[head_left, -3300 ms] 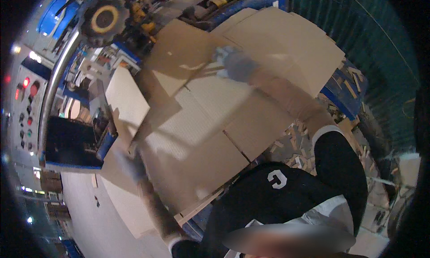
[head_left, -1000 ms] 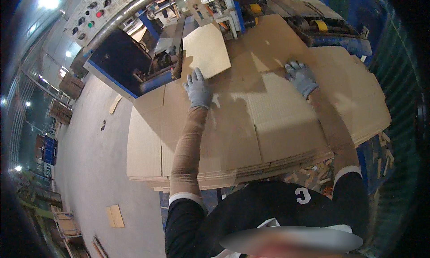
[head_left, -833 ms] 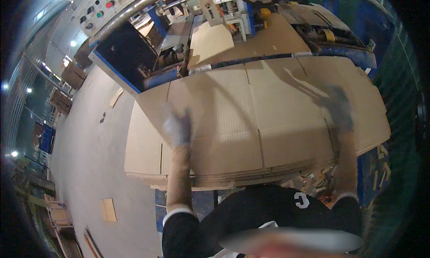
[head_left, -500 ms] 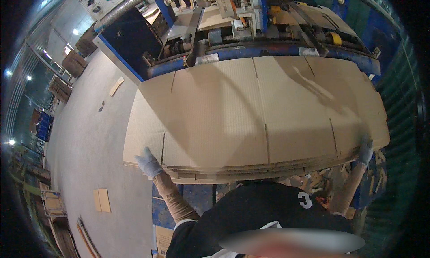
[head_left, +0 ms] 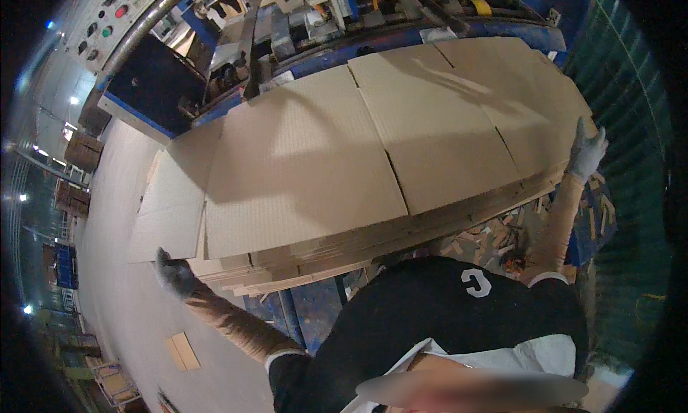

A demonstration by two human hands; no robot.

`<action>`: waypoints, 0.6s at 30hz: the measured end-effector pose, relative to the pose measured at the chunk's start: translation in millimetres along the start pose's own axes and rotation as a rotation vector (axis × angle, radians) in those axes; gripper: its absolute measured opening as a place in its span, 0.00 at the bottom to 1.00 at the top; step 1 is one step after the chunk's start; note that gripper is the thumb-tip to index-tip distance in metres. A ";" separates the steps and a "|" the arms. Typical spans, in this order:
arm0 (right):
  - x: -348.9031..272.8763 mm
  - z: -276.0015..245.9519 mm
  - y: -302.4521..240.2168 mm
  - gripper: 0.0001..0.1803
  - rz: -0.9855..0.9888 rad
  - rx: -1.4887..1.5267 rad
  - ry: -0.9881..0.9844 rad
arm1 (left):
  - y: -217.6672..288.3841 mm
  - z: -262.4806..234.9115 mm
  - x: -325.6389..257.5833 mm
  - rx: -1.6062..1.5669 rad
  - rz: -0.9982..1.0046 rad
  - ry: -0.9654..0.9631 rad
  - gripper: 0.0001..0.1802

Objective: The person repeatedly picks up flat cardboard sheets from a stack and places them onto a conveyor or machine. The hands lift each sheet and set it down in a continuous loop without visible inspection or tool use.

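A stack of flat, slotted cardboard sheets point(head_left: 301, 162) lies in front of me, its layered near edge facing my body. The top sheet sits skewed, its left end jutting out past the sheets under it. At that sheet's near left corner, my left hand point(head_left: 174, 275), in a grey glove, pinches the edge with the thumb on top; the fingers beneath are partly hidden. My right hand point(head_left: 588, 153), also gloved, is at the stack's right end with its fingers spread, beside or touching the edge; which of these I cannot tell.
Beyond the stack stands a blue machine point(head_left: 315, 69) with rollers and a control panel point(head_left: 107, 26) at its left. Cardboard scraps point(head_left: 494, 234) lie below on the right. A green corrugated wall point(head_left: 631, 176) closes the right side. A folded cardboard piece point(head_left: 183, 351) lies on the floor.
The view has shifted and tilted. My left hand has moved outward with the top sheet's corner, which now juts out. My right hand has moved farther up the right edge, its fingers now spread.
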State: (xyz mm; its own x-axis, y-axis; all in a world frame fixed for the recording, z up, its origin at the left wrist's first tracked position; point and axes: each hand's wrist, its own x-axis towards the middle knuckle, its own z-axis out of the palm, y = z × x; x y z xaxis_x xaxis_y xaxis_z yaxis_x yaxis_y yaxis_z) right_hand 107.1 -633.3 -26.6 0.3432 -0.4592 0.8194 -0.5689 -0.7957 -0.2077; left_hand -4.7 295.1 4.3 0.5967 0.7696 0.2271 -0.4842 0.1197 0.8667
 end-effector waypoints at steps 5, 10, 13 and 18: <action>-18.4 4.0 -11.0 0.22 0.146 0.700 -0.091 | 32.8 29.2 24.6 0.269 -0.006 -0.083 0.18; 17.5 -75.9 -44.3 0.17 0.604 1.533 -0.269 | 38.5 59.9 -74.7 0.313 0.025 -0.160 0.19; -13.5 -166.9 -58.9 0.15 0.160 0.776 -0.361 | 25.8 80.0 -140.4 0.681 0.188 -0.140 0.18; -95.8 -207.1 -112.8 0.20 -0.654 0.976 -0.942 | -12.2 127.7 -208.1 1.014 0.494 -0.811 0.30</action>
State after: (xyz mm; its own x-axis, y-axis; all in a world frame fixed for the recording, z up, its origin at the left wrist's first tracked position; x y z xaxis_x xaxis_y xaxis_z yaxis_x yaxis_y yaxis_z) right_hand -16.4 -417.7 29.0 0.8891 0.2938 0.3510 0.4468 -0.7233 -0.5265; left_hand -41.3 53.4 3.2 0.8715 -0.0183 0.4900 -0.2893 -0.8261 0.4836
